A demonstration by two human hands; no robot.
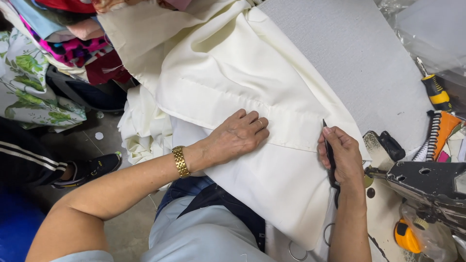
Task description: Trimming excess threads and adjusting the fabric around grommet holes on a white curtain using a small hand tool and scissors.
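Note:
A large cream cloth (228, 73) with a stitched seam lies across the grey work surface (359, 53) and spills toward the floor. My left hand (238, 136) rests flat on the cloth just below the seam, fingers together; a gold watch sits on its wrist and a ring on one finger. My right hand (342, 155) grips a thin black pointed tool (330, 155), its tip touching the cloth's right edge near the seam.
A black sewing machine part (427, 179) sits at the right, with a yellow-and-black screwdriver (437, 92) and a striped orange item (439, 131) behind it. Piles of coloured fabric (53, 39) fill the upper left. Another person's leg and black shoe (87, 170) stand on the floor at left.

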